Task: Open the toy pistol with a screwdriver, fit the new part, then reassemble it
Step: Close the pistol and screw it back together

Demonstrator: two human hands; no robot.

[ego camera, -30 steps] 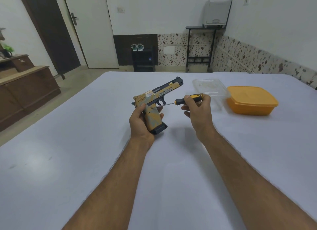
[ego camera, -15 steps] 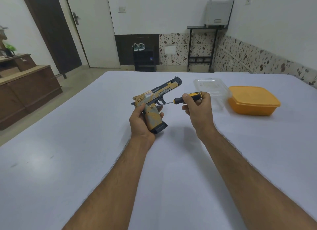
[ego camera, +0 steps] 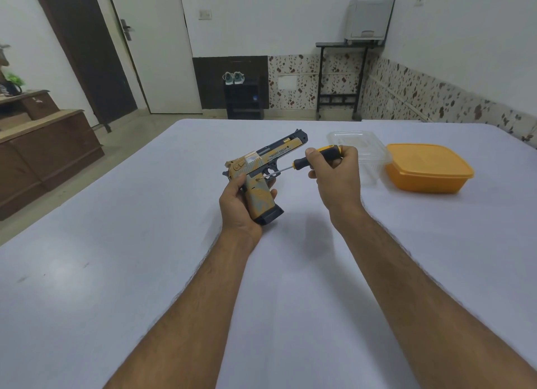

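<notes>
Since the last frame my right hand (ego camera: 334,175) has rolled the screwdriver (ego camera: 308,162) handle slightly, tip seated at a screw above the grip; left hand (ego camera: 238,205) clasps the toy pistol (ego camera: 261,171) over the table (ego camera: 116,272). Judging: casing unopened, first screws loosening

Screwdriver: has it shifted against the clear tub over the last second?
No. The screwdriver keeps its handle just left of the clear tub, tip at the toy pistol grip, held by the right hand.
</notes>
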